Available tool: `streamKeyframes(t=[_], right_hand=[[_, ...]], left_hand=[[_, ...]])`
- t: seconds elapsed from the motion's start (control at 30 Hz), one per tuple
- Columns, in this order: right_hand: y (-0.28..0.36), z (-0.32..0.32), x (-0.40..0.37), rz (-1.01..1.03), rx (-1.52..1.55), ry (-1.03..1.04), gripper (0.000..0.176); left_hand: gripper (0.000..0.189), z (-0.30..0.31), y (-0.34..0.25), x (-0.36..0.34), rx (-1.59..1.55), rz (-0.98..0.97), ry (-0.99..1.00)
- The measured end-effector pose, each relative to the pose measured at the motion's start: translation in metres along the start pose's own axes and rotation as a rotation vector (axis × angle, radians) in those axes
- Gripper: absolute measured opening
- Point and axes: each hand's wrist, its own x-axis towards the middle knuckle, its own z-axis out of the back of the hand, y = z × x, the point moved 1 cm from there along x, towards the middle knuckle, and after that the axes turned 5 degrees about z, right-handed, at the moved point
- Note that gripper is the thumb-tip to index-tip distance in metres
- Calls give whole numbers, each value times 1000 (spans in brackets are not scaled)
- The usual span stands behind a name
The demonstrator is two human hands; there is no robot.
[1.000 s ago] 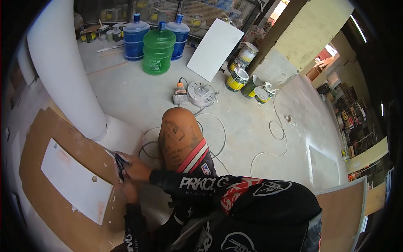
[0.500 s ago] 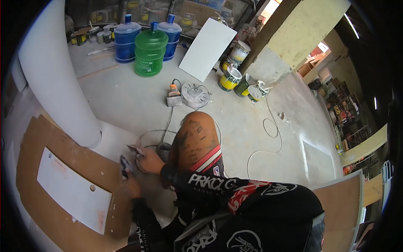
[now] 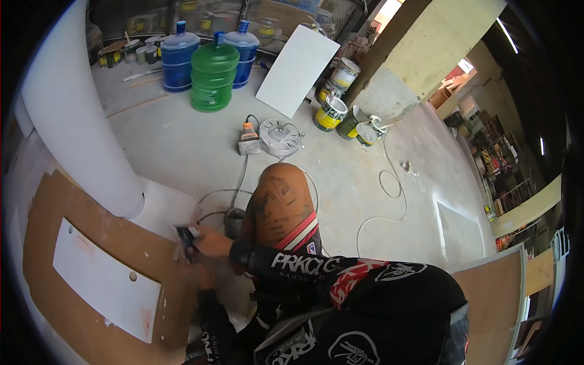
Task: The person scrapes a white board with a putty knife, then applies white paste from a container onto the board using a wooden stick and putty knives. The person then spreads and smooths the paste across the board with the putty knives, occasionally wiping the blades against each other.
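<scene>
My right hand [image 3: 213, 242] is closed round a dark, flat-bladed tool [image 3: 185, 236] whose edge points left. Just below it, my left hand [image 3: 199, 272] is blurred; it meets the tools near my right hand, and a second small tool there is too smeared to make out. Both hands are beside my bare knee [image 3: 281, 201], over the right edge of a brown board [image 3: 48, 243]. On that board lies a white curved panel [image 3: 103, 274] with small holes and reddish smudges.
A white column [image 3: 91, 121] rises at the left. Beyond my knee are an orange sander [image 3: 248, 137], a round white object [image 3: 280, 139] and loose cable. Large bottles [image 3: 214, 76], paint cans [image 3: 330, 114] and a leaning white panel [image 3: 298, 70] stand farther back.
My hands have come together; they were apart, each with a tool. The left hand has moved slightly right and down, and the tools now overlap. The view has shifted slightly.
</scene>
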Motion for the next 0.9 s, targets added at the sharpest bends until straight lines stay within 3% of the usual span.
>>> streamKeyframes(t=[0.03, 0.07, 0.1, 0.13, 0.17, 0.2, 0.23, 0.27, 0.3, 0.33, 0.37, 0.4, 0.43, 0.47, 0.5, 0.53, 0.57, 0.63, 0.7, 0.77, 0.9], right_hand=[[-11, 0, -4, 0, 0, -3, 35], [-34, 2, -6, 3, -257, 110, 38], [-37, 1, -7, 3, -512, 223, 40], [-39, 8, -1, -2, -510, 226, 40], [-21, 18, 12, -101, -461, 116, 44], [-14, 21, 18, -198, -408, 5, 47], [-7, 14, 15, -198, -402, 6, 47], [-8, 9, 15, -25, -443, 23, 47], [-5, 4, 15, 148, -480, 46, 47], [-19, 13, 13, 132, -525, 251, 44], [-9, 14, 0, -64, -449, 324, 43], [4, 21, -15, -264, -371, 421, 41], [-4, 26, -18, -304, -716, 571, 32], [-54, 49, -16, 574, -1209, 700, 24], [-43, 55, -14, 115, -616, 286, 21], [-19, 52, -11, -383, -44, -127, 18], [17, 44, -3, -428, 195, -302, 17], [-23, 94, 20, -608, 915, 10, 12], [-20, 91, 18, -706, 1114, 33, 15], [-17, 76, 9, -754, 1054, 35, 18], [-1, 50, -22, -901, 907, 149, 25]], left_hand=[[58, 23, -25, -8, 6, -46, -174], [53, 45, -48, -12, 13, -92, -350], [53, 55, -52, -7, 17, -94, -348], [55, 62, -49, -2, -112, 11, -210], [57, 64, -47, -3, -243, 123, -73], [57, 56, -46, -11, -237, 133, -73], [55, 42, -49, -19, 265, 168, -154], [52, 37, -57, -22, 767, 193, -233], [52, 39, -63, -19, 771, 194, -238], [54, 46, -63, -17, 219, -8, -145], [57, 61, -60, -14, -321, -193, -72], [56, 52, -38, 1, -173, -138, -50], [56, 48, -10, 17, -19, -58, -25], [51, 72, -53, 4, 296, 104, 6], [47, 67, -46, 11, 181, 197, 38], [39, 75, -56, 2, -165, 64, -111], [32, 79, -76, -9, -507, -110, -269], [34, 84, -104, -31, -536, -307, -291], [43, 74, -116, -44, -357, -582, -340], [38, 66, -126, -49, -266, -853, -351], [40, 66, -137, -53, -266, -711, -159]])
